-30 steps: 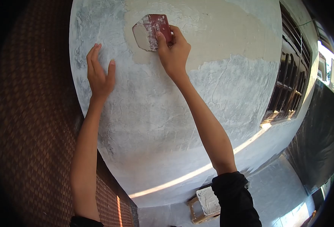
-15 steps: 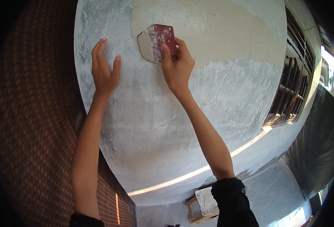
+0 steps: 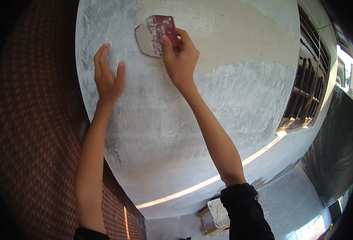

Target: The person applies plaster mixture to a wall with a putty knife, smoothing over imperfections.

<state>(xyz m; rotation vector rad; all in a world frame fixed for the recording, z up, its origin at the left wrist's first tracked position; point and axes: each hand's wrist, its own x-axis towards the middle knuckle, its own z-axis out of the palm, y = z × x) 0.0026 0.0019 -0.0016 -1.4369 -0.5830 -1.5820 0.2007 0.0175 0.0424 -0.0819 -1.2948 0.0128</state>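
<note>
My right hand (image 3: pixel 180 58) grips a dark red scraper (image 3: pixel 166 29) near the top of the wall. Putty coats the scraper's left part, which lies against the wall at the edge of a beige coated area (image 3: pixel 240 40). To the left, my left hand (image 3: pixel 109 78) rests near the wall's left side with fingers spread and nothing in it. Below the beige area the wall (image 3: pixel 160 120) is grey-white and rough.
Brown woven matting (image 3: pixel 36 120) runs along the left. A dark barred window (image 3: pixel 306 88) is at the right, beside a black sheet (image 3: pixel 336 140). On the floor below stands a wooden stool (image 3: pixel 208 224) bearing a putty-covered board (image 3: pixel 219 212).
My right hand and the scraper have moved up and left along the wall. My left hand has shifted slightly left in the view.
</note>
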